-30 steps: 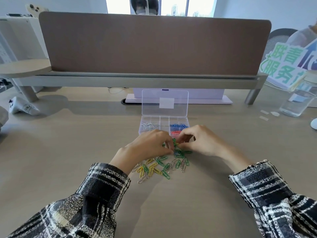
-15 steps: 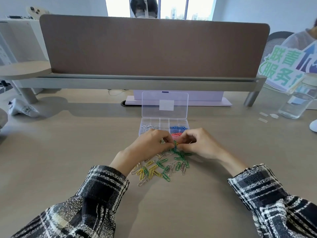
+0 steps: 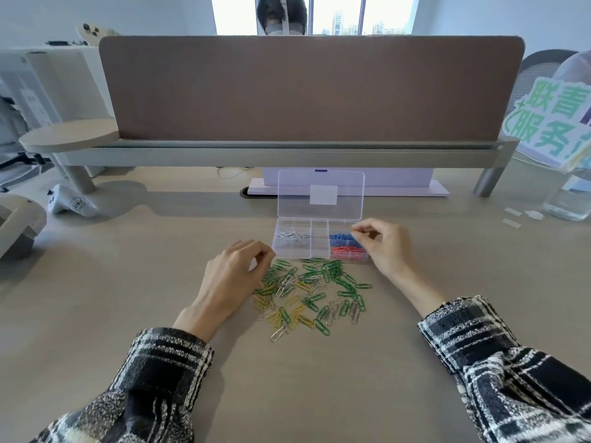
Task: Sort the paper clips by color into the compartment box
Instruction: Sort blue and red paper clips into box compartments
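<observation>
On the counter [image 3: 96, 314] at frame centre, your compartment box [image 3: 311, 247] holds silver, blue and red clips [image 3: 342, 237]; the green-yellow-silver pile [image 3: 313, 292] below lies unsorted, your right hand [image 3: 383, 251] pinching one clip [image 3: 352, 229] over the box, fingers of your left hand [image 3: 236, 273] curled, grip unclear.

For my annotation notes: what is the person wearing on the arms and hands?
Long black-and-white plaid sleeves cover both arms: the left sleeve and right sleeve end at the wrists. The left hand and right hand are bare; no gloves or watch show.
</observation>
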### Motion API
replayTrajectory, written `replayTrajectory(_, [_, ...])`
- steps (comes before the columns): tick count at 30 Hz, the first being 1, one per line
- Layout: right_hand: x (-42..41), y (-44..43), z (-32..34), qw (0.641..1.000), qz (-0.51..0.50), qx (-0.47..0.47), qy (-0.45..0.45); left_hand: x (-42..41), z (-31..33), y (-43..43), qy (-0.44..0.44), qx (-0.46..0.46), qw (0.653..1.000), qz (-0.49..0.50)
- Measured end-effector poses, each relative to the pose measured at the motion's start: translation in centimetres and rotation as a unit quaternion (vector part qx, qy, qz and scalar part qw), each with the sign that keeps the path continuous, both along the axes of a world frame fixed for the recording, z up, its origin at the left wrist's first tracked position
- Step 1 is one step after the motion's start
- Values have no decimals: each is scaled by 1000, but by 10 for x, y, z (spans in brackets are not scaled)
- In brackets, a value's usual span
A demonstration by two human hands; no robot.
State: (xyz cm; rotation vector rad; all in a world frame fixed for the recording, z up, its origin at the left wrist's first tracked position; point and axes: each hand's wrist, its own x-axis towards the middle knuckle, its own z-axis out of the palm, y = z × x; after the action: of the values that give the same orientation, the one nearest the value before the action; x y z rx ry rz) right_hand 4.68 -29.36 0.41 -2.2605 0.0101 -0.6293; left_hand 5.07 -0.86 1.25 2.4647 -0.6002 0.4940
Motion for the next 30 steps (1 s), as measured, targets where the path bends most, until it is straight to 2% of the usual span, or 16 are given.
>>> replayTrajectory(4, [2,-5,-4,999,-21,-26,-22,1,-3,3,-2,-19,1000,-3])
replayTrajectory(11, [27,-5,1,998,-23,-63,-19,5,-14,14,-38,69,991,107])
replayTrajectory(15, [39,1,3,993,-14,-111,20,3,-14,10,-44,109,989,90])
replayTrajectory(17, [31,6,8,993,-16,-116,5,2,-14,6,-44,107,990,82])
replayTrajectory(20, [2,23,11,993,33,-107,-24,3,-14,-2,-48,110,991,63])
replayTrajectory(22, [-23,38,11,990,95,-106,-5,1,-14,-9,-45,115,991,52])
replayTrajectory(26, [-54,61,7,971,165,-160,57,-7,-13,-8,-14,59,997,40])
replayTrajectory(30, [-60,74,9,969,150,-189,50,-17,-11,14,5,8,1000,8])
